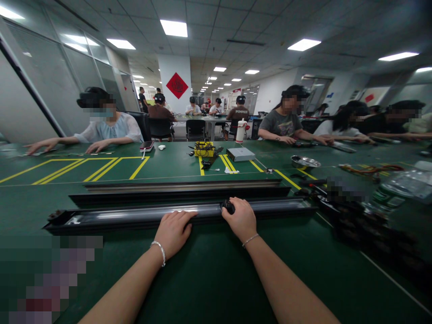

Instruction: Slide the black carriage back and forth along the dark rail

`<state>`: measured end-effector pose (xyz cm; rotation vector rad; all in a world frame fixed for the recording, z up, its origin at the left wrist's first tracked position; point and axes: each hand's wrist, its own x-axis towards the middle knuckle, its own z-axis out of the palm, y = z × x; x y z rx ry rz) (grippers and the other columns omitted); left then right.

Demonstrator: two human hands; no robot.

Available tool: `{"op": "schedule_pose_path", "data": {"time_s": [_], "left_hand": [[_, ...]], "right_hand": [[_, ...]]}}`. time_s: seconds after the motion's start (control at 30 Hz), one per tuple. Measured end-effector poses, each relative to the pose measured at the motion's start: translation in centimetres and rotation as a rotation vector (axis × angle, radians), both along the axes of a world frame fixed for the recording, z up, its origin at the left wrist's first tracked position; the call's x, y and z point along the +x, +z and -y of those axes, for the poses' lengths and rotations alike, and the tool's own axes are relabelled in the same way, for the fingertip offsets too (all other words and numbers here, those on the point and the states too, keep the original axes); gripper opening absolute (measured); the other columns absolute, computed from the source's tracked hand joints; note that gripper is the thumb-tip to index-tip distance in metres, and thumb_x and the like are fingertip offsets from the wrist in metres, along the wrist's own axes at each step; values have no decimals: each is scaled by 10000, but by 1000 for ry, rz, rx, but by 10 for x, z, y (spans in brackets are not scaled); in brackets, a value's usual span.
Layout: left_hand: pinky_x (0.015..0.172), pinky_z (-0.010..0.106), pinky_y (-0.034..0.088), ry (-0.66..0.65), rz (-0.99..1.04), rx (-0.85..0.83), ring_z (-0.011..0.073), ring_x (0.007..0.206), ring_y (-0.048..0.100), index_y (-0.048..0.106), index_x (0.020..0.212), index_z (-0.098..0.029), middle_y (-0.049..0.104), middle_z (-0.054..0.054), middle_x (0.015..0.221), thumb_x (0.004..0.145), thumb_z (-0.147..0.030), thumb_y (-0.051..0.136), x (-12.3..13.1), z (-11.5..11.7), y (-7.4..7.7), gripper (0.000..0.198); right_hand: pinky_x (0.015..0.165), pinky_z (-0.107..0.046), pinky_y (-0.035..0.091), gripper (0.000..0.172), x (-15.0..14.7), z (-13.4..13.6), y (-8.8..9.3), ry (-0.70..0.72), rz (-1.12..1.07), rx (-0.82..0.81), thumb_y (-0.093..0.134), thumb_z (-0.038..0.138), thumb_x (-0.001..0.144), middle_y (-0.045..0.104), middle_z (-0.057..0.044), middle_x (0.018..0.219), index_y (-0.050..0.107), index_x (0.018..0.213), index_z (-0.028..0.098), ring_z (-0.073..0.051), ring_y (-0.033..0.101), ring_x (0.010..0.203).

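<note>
A long black metal rail [111, 218] with a shiny inner channel lies across the green table in front of me. My left hand [173, 235] rests on its near edge, fingers curled over the lip. To the right of it, my right hand [240, 218] is closed round a small black part [229, 207] that sits in the rail's channel. Two more long dark rails [182, 191] lie parallel just behind the first one.
Yellow tape lines [101, 168] mark the green table. A yellow box [204, 149], a grey box [240, 154], a metal dish [304, 161] and a phone [146, 145] sit farther back. Dark parts and cables [354, 211] pile at the right. Other people work across the table.
</note>
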<state>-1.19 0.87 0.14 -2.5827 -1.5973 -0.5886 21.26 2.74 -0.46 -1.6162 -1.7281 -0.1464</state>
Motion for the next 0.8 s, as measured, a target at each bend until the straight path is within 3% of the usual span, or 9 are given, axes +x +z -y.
{"op": "schedule_pose_path", "data": {"time_s": [0.8], "left_hand": [[805,370,365,4,-21,5,201,920,549,528,1118,-289,634,19,1018,810,-238,424,1,1,1,329]], "right_hand": [[950,-345,345,292,-1,-1,0,-24,-19,5,513,297,707,649,-99,985,633,919,136,-208,562,976]]}}
